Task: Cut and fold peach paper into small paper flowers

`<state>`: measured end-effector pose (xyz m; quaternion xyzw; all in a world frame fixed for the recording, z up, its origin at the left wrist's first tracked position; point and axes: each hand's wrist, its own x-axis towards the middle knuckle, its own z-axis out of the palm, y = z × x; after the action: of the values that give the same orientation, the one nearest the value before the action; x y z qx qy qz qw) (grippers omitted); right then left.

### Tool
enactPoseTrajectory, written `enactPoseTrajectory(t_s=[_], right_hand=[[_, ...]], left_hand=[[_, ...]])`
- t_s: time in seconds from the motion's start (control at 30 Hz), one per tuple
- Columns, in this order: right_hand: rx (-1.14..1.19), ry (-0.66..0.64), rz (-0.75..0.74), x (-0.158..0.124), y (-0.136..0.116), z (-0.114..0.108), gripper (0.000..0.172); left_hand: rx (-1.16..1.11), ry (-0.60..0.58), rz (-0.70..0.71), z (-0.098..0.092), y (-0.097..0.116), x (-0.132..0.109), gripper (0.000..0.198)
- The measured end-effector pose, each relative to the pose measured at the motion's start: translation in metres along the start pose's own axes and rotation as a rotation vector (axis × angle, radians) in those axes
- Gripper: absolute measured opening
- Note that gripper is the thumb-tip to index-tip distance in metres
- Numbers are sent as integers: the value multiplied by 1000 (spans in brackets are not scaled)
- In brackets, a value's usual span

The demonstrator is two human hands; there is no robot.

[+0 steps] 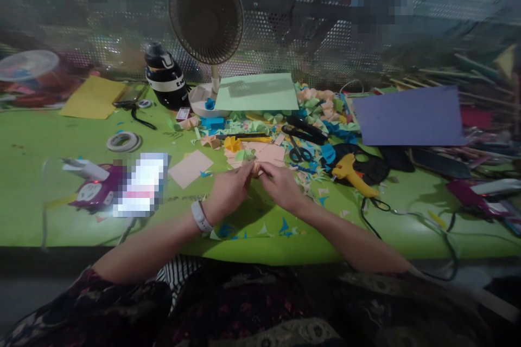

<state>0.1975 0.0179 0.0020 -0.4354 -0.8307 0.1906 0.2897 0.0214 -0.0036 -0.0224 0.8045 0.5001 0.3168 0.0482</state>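
Both hands meet over the green table, fingertips pinching a small piece of peach paper (256, 169) between them. My left hand (230, 188), with a white band at its wrist, grips it from the left. From the right, my right hand (280, 184) closes its thumb and fingers on the same piece. Its exact shape is mostly hidden by the fingers. Just beyond lie peach paper sheets (273, 153), a yellow paper flower (232, 144) and black scissors (300, 153). A flat peach paper square (191, 168) rests to the left of my hands.
A yellow glue gun (353, 174) lies at right, its cable running forward. Behind are a stapler (305, 129), a pale green sheet (258, 92), a fan (206, 11) and a dark bottle (166, 78). A tape roll (123, 141) and a lit phone (142, 184) sit left.
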Motion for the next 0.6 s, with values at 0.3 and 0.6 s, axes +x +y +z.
enactPoseTrajectory(t_s=[0.3, 0.6], right_hand=[[157, -141, 38, -10, -16, 3, 59], [265, -212, 22, -7, -21, -3, 71]], left_hand=[[-250, 7, 20, 14, 8, -10, 64], [-341, -7, 48, 15, 0, -2, 65]])
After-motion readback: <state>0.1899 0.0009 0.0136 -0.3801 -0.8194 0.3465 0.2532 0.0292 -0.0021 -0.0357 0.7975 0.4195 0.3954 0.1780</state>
